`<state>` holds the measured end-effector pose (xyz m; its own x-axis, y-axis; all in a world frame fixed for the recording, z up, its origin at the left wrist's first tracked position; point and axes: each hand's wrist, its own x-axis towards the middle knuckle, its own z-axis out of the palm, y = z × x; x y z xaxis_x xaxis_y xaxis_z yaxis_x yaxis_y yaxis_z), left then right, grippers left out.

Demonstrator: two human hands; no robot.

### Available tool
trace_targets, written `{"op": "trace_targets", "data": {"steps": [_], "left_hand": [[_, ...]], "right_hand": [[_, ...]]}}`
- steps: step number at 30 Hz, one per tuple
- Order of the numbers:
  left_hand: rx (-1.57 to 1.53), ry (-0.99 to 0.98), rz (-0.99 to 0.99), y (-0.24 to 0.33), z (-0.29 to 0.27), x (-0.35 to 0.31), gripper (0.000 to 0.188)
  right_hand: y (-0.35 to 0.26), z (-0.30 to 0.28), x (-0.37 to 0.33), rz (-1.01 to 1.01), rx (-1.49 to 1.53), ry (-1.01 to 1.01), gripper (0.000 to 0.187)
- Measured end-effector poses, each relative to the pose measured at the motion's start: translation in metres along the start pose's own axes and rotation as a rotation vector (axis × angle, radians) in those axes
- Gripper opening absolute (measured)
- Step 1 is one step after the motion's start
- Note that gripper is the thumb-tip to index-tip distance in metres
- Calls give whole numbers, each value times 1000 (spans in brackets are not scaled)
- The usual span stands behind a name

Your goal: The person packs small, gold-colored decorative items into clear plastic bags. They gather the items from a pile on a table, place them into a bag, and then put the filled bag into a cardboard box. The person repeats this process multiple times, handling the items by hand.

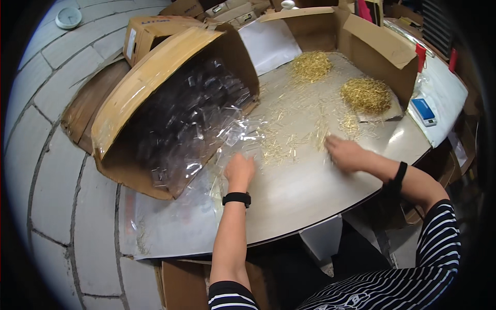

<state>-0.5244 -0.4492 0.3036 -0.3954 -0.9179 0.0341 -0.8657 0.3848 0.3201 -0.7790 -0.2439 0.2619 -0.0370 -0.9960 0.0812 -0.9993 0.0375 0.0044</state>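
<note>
1. At a round grey desk [310, 191] seen from above, a person in a striped top works with both bare hands among scattered thin gold-coloured pins [281, 150].

2. Left hand [239, 170], a black band on its wrist, lies palm-down at the edge of a sheet of clear plastic film [227, 137] that spills from a large cardboard box [150, 77] tipped on its side. The fingers are folded under; whether its grip is clenched on anything cannot be told.

3. Right hand [345, 153], also with a dark wrist band, rests flat on the desk, grip released and fingers spread over the loose pins near the middle of the top.

4. Two heaped piles of the same gold pins sit farther back: one pile [311, 65] near the far edge and a second pile [366, 95] to the right, resting on a piece of flat card.

5. Inside the tipped box, clear plastic pieces [191, 108] are heaped, their shapes too jumbled to make out.

6. A small blue-and-white device [424, 111] lies on a white sheet at the desk's right rim, well apart from both hands.

7. More open cardboard boxes [356, 31] stand behind the desk, and a round white clock-like object [68, 17] lies on the tiled floor at upper left.
</note>
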Motion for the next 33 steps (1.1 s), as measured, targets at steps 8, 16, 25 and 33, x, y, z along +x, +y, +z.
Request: {"op": "trace_targets", "data": {"steps": [8, 16, 25, 33], "left_hand": [[-809, 47, -165, -34, 8, -28, 10], [-1412, 34, -279, -38, 8, -151, 23], [-1906, -241, -319, -63, 36, -298, 27], [-1738, -530, -499, -88, 93, -369, 44]], "right_hand": [[36, -9, 42, 106, 284, 266, 31], [82, 3, 109, 300, 57, -82, 28], [-37, -37, -23, 44, 461, -134, 50], [-38, 9, -52, 470, 459, 324, 53]]}}
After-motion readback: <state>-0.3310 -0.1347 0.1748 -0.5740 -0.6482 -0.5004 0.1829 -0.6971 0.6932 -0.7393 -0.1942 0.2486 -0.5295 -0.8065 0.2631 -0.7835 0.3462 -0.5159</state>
